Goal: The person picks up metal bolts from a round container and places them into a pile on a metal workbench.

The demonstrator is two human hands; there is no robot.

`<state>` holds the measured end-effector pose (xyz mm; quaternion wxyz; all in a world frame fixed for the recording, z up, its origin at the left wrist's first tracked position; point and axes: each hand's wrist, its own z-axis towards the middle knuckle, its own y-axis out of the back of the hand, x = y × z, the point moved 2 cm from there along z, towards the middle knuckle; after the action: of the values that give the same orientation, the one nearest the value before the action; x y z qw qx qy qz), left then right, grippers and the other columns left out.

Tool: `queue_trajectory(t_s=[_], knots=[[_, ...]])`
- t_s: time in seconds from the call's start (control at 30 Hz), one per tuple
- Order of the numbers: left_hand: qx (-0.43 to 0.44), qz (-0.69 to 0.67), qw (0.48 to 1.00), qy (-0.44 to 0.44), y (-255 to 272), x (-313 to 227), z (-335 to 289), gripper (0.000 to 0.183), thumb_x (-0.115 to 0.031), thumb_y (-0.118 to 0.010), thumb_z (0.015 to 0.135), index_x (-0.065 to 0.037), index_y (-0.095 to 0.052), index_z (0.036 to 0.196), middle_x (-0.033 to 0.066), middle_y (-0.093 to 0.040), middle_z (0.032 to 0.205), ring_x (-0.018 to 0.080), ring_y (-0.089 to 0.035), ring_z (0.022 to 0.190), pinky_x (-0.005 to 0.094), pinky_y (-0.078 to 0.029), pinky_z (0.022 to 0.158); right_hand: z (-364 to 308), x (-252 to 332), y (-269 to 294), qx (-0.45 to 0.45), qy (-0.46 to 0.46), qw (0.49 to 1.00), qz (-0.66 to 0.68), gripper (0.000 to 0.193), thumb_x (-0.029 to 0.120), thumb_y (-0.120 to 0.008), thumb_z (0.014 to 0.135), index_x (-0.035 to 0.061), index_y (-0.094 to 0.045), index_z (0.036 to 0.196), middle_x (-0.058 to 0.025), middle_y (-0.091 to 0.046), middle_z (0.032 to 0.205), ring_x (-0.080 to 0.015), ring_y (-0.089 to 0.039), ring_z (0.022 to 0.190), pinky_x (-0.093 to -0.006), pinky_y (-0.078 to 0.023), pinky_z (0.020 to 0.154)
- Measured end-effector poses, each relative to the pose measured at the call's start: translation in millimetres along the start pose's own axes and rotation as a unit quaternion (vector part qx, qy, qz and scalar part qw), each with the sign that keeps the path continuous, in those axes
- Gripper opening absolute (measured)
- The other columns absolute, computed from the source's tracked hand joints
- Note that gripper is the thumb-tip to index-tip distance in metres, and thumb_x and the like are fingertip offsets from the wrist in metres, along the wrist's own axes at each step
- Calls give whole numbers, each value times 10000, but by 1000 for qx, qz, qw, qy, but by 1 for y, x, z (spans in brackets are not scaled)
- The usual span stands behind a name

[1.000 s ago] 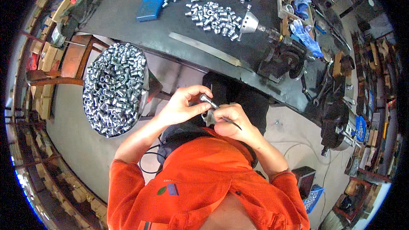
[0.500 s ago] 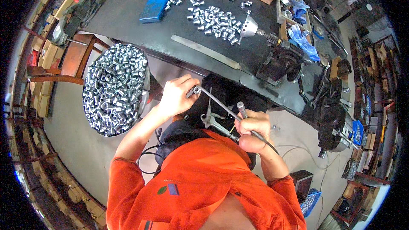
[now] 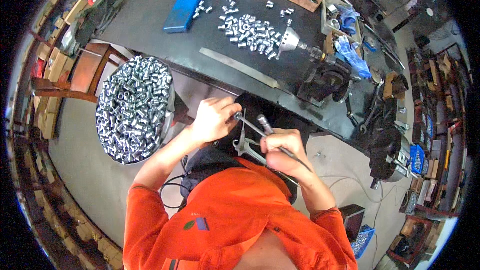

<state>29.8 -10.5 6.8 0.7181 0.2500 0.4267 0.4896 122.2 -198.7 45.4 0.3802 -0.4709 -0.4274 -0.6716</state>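
Observation:
My left hand (image 3: 215,120) is closed around a small shiny metal fitting (image 3: 238,116), most of it hidden by the fingers. The end of a thin grey metal rod (image 3: 254,128) meets the fitting's bore; whether it reaches inside, I cannot tell. My right hand (image 3: 286,149) grips this rod, which runs back past the wrist. A short silvery cylinder (image 3: 264,122) sticks up from the same fist, its lower part hidden. Below the hands, over my lap, lies a silvery tool with a hooked lever (image 3: 245,146).
A large round container heaped with metal fittings (image 3: 134,110) stands at left. On the dark bench (image 3: 145,25) lie a pile of fittings (image 3: 250,32), a blue box (image 3: 184,10) and a flat metal bar (image 3: 239,67). A machine with a conical head (image 3: 288,41) and a vise (image 3: 392,155) are at right.
My right hand has moved left, closer to my left hand, and less of the rod shows between them. My left hand has shifted slightly right and nearer to me.

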Motion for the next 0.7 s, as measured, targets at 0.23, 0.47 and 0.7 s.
queue_trajectory(t_s=[0.23, 0.47, 0.7], knots=[[18, -26, 999, 23, -19, 4, 27, 263, -106, -671, 614, -73, -604, 867, 86, -574, 730, 284, -597, 622, 394, -483, 572, 5, -21, 8, -87, 130, 972, -175, 305, 256, -599, 710, 39, -419, 592, -57, -379, 582, -208, -394, 472, -326, -272, 446], [40, 29, 987, 156, -53, 77, 130, 203, -231, -644, 685, -63, -636, 800, 153, -637, 726, 335, -631, 733, 445, -498, 656, -29, -17, 20, -259, 137, 927, -235, 165, 38, -565, 536, 48, -402, 514, -66, -402, 536, -211, -422, 422, -306, -290, 387], [-74, -19, 966, 248, -66, 161, 194, 419, -265, -653, 739, -48, -586, 1091, 176, -654, 812, 304, -648, 802, 404, -503, 712, -39, -28, 15, -216, 72, 959, -171, 199, 1, -529, 601, 43, -345, 536, -74, -504, 592, -173, -484, 499, -275, -343, 449]])
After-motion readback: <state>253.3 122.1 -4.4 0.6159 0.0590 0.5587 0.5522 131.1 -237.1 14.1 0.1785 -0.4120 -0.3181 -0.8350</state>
